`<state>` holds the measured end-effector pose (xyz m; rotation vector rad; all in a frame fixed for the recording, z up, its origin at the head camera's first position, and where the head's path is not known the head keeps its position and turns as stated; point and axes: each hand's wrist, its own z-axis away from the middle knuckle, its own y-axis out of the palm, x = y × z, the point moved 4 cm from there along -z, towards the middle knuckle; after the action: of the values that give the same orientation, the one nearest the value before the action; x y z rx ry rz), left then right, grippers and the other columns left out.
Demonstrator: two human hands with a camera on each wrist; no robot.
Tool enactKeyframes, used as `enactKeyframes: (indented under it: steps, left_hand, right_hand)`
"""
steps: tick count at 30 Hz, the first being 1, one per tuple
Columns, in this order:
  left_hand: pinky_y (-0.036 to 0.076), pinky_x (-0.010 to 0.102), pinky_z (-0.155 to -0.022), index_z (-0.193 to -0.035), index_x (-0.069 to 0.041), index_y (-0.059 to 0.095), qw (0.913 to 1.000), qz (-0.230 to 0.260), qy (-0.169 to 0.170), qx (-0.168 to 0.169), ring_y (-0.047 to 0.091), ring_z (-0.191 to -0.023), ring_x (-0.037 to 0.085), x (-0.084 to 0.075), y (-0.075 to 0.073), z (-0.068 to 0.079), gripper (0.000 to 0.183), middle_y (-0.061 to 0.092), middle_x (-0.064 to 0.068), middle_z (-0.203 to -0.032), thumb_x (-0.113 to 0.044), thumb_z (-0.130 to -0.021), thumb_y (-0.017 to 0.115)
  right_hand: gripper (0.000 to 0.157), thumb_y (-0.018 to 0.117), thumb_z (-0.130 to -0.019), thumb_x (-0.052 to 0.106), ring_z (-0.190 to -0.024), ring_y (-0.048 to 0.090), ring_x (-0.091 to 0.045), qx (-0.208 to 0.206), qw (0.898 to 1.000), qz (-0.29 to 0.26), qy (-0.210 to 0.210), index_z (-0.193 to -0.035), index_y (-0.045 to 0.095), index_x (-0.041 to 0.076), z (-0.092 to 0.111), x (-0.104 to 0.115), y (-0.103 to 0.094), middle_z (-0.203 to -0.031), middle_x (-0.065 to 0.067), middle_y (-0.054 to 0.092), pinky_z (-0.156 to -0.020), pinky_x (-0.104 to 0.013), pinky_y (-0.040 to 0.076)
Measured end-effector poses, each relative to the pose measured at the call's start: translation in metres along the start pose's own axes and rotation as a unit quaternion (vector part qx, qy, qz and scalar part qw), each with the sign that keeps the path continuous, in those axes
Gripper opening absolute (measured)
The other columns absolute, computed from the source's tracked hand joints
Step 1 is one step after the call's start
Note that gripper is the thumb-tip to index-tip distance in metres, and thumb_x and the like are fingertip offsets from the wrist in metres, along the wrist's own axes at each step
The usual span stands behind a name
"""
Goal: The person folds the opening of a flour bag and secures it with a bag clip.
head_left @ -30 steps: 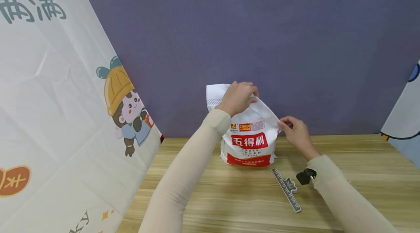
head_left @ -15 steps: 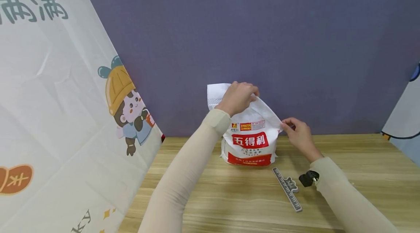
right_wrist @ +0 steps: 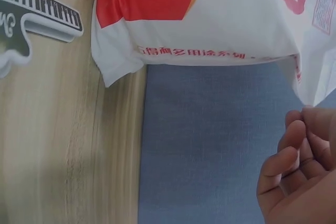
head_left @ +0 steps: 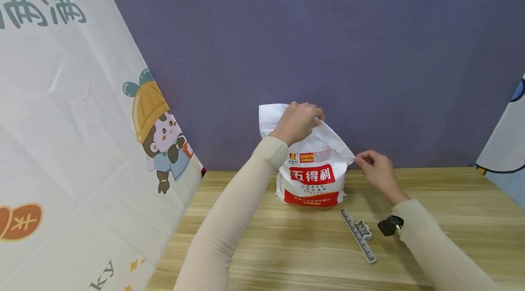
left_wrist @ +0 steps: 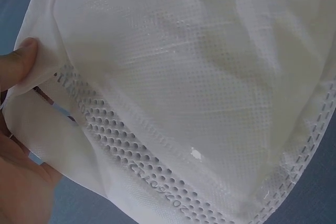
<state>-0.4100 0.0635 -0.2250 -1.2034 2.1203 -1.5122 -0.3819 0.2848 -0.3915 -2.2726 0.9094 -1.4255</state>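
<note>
A white flour bag [head_left: 311, 175] with red printed labels stands on the wooden table near the back wall. Its upper part is folded over and leans to the left. My left hand [head_left: 298, 122] grips the top edge; in the left wrist view the thumb presses the white material, with a perforated band and stamped digits beside it. At the bag's right side, my right hand [head_left: 377, 170] pinches a pulled-out corner between thumb and index finger, the corner drawn to a point in the right wrist view. A piano-keyboard-patterned clip [head_left: 358, 235] lies in front of the bag.
A blue-grey cloth wall [head_left: 229, 54] rises directly behind the table [head_left: 279, 245]. On the left hangs a white sheet [head_left: 74, 136] with cartoon prints. A black device [head_left: 390, 226] is strapped at the right wrist, close to the clip.
My right hand has moved slightly right and down, drawing the bag's corner outward with it. My left hand keeps its grip on the top, and the clip stays where it lay.
</note>
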Motion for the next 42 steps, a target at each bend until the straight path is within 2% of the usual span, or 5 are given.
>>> enactKeyframes:
  steps: [12, 20, 26, 31, 42]
  left_hand:
    - [0.050, 0.031, -0.090, -0.118, -0.025, 0.075, 1.0000, -0.005, -0.005, -0.004, 0.069, -0.109, 0.011, 0.002, 0.001, -0.001, 0.020, 0.075, -0.009, -0.117, -0.028, -0.102, 0.063]
    - [0.050, 0.031, -0.091, -0.118, -0.025, 0.075, 1.0000, 0.003, -0.005, -0.005, 0.069, -0.109, 0.010, 0.002, 0.002, -0.001, 0.020, 0.075, -0.010, -0.117, -0.027, -0.102, 0.064]
    - [0.050, 0.031, -0.089, -0.118, -0.025, 0.075, 0.9999, 0.003, -0.002, -0.009, 0.070, -0.109, 0.010, 0.003, 0.003, -0.002, 0.019, 0.075, -0.010, -0.117, -0.027, -0.102, 0.064]
    - [0.050, 0.029, -0.090, -0.118, -0.026, 0.075, 0.9999, 0.006, -0.006, -0.007, 0.069, -0.109, 0.009, 0.003, 0.004, -0.002, 0.020, 0.075, -0.010, -0.118, -0.027, -0.102, 0.064]
    - [0.050, 0.031, -0.093, -0.118, -0.025, 0.075, 0.9998, 0.017, -0.009, -0.003, 0.069, -0.111, 0.010, 0.003, 0.003, -0.001, 0.020, 0.075, -0.009, -0.119, -0.027, -0.102, 0.064]
  right_hand:
    - [0.022, 0.064, -0.101, 0.019, -0.058, 0.054, -0.006, 0.028, 1.000, -0.006, -0.002, -0.102, 0.070, -0.002, 0.006, -0.016, -0.009, -0.070, -0.007, 0.063, -0.052, -0.025, 0.042]
    - [0.025, 0.060, -0.103, 0.020, -0.062, 0.057, -0.010, 0.128, 0.992, 0.012, 0.010, -0.108, 0.069, -0.003, 0.018, -0.027, -0.005, -0.076, -0.006, 0.067, -0.053, -0.027, 0.043]
    - [0.021, 0.062, -0.100, 0.013, -0.065, 0.060, -0.010, 0.225, 0.974, -0.007, 0.004, -0.105, 0.069, -0.006, 0.031, -0.035, 0.003, -0.083, -0.008, 0.068, -0.057, -0.025, 0.050]
    - [0.014, 0.064, -0.097, 0.009, -0.061, 0.054, -0.006, 0.295, 0.955, -0.014, -0.013, -0.097, 0.070, -0.004, 0.046, -0.043, 0.012, -0.075, -0.003, 0.063, -0.054, -0.024, 0.046]
    - [0.014, 0.067, -0.091, 0.008, -0.060, 0.052, -0.012, 0.397, 0.917, -0.015, 0.043, -0.078, 0.063, 0.003, 0.075, -0.045, 0.026, -0.076, -0.001, 0.064, -0.051, -0.023, 0.042]
